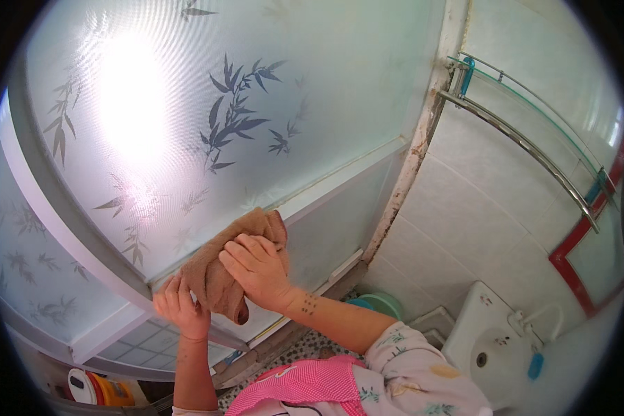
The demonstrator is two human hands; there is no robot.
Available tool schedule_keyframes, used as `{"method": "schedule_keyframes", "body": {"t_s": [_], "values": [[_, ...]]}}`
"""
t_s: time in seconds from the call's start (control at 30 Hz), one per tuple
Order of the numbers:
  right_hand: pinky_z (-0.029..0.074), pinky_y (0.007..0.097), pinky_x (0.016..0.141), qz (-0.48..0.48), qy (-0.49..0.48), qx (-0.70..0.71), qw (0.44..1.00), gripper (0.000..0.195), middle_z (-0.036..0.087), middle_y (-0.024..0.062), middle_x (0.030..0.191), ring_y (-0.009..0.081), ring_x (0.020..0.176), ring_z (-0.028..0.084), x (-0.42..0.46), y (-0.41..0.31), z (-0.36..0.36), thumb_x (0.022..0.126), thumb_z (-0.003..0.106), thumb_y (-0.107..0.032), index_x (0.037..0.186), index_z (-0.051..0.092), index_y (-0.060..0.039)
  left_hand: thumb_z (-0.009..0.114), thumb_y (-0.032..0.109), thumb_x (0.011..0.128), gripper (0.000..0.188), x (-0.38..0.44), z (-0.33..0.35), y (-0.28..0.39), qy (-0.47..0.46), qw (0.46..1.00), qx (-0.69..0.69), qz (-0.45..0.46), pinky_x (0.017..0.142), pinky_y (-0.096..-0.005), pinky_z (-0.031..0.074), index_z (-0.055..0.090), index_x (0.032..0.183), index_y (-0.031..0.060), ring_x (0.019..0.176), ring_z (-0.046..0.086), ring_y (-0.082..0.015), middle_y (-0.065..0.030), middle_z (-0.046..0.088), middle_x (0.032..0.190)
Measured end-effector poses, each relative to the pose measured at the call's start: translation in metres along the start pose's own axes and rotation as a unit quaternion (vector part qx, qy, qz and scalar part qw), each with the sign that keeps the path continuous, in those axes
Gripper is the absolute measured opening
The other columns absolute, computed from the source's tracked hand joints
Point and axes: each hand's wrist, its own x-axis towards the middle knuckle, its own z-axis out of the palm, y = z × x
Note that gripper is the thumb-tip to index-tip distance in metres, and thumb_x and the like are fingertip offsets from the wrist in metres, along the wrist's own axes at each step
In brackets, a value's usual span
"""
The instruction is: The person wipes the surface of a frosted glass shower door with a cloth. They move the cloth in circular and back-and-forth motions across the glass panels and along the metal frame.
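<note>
A brown cloth (213,270) lies bunched over the white crossbar (343,174) of a frosted glass partition (312,104) printed with bamboo leaves. Near the cloth's upper right part, my right hand (255,268) presses on it with bent fingers. My left hand (182,307) grips the cloth's lower left edge, close to the upright frame post. The cloth hides the stretch of crossbar beneath it and some of my left fingertips.
A white washbasin (481,359) stands at lower right. On the tiled wall are a glass shelf and a curved metal rail (525,145). Green basin (382,304) sits in the corner behind my right forearm. An orange and white container (101,387) is at lower left.
</note>
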Motion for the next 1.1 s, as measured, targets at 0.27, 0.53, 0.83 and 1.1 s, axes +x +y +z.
{"method": "schedule_keyframes", "body": {"t_s": [0.27, 0.53, 0.83, 1.1], "values": [[0.045, 0.0367, 0.072, 0.022, -0.083, -0.009, 0.996, 0.014, 0.055, 0.0059, 0.084, 0.0253, 0.086, 0.056, -0.006, 0.096, -0.039, 0.069, 0.059, -0.011, 0.082, 0.055, -0.0089, 0.078, 0.029, 0.075, 0.041, 0.003, 0.000, 0.002, 0.032, 0.999, -0.024, 0.001, 0.084, -0.0417, 0.040, 0.063, 0.106, 0.0067, 0.095, 0.057, -0.0284, -0.0053, 0.061, 0.103], [0.046, 0.0400, 0.089, 0.109, -0.024, -0.139, 0.984, 0.033, 0.061, 0.0142, 0.104, 0.0335, 0.102, 0.057, -0.054, 0.309, -0.111, 0.068, 0.061, -0.004, 0.100, 0.059, -0.0030, 0.076, 0.026, 0.079, 0.040, 0.000, -0.002, 0.005, 0.009, 1.000, 0.019, 0.011, 0.088, -0.0441, 0.039, 0.061, 0.110, 0.0055, 0.097, 0.055, -0.0309, -0.0092, 0.059, 0.105], [0.042, 0.0344, 0.092, 0.372, 0.105, 0.045, 0.921, 0.020, 0.059, 0.0109, 0.110, 0.0296, 0.111, 0.052, -0.074, 0.390, -0.122, 0.085, 0.048, -0.006, 0.101, 0.059, -0.0051, 0.063, 0.026, 0.093, 0.046, 0.025, -0.015, -0.013, 0.198, 0.951, 0.099, -0.216, 0.103, -0.0424, 0.031, 0.048, 0.128, 0.0003, 0.122, 0.038, -0.0322, -0.0156, 0.043, 0.132], [0.039, 0.0432, 0.091, 0.114, -0.179, -0.080, 0.974, 0.032, 0.059, 0.0095, 0.110, 0.0288, 0.106, 0.054, -0.037, 0.226, -0.085, 0.075, 0.056, -0.011, 0.106, 0.059, -0.0060, 0.065, 0.030, 0.092, 0.045, 0.027, -0.009, -0.045, 0.211, 0.913, 0.183, -0.299, 0.090, -0.0390, 0.038, 0.051, 0.119, -0.0027, 0.101, 0.043, -0.0258, -0.0140, 0.047, 0.114]]}}
